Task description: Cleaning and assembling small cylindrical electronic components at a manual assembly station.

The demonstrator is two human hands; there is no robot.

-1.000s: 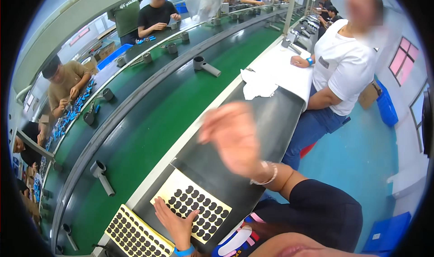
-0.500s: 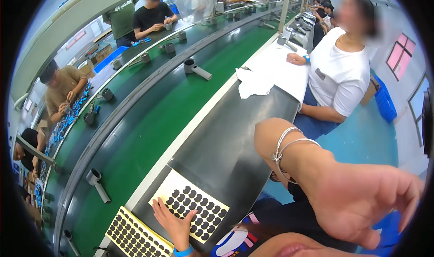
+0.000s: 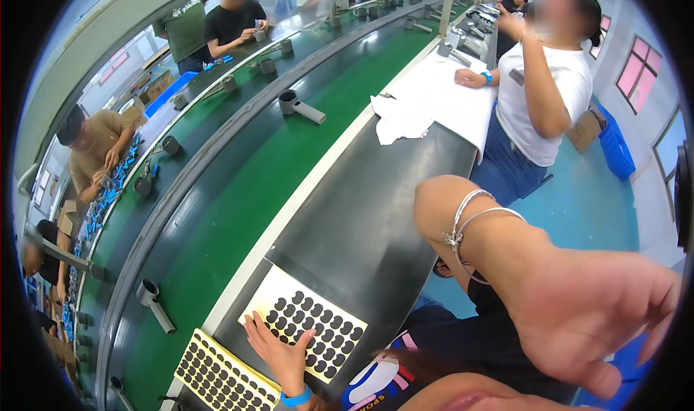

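My left hand [image 3: 278, 349], with a blue wristband, lies with fingers spread on a pale sheet [image 3: 271, 284] of black rounded stickers. The sheet rests on the dark work surface, and the hand covers its lower left part. Beside it, nearer the front edge, lies a second yellow-edged sheet of black stickers [image 3: 224, 375]. My right hand [image 3: 600, 310] is raised close to the camera at the right, silver bangles on its wrist. Its fingers bend loosely, with the thumb apart and nothing visible between them; part of them runs into the dark rim.
A green conveyor belt [image 3: 238, 208] runs along the left, carrying grey cylinder-and-handle parts [image 3: 155, 306]. White paper [image 3: 401, 118] lies further up the dark work surface [image 3: 354, 201]. A person in a white shirt [image 3: 571, 86] is at the right; other people work across the belt.
The view has shifted slightly. The person in white has raised one hand toward the face. My left hand stays on the sticker sheet, and my right hand remains raised, its pose almost the same.
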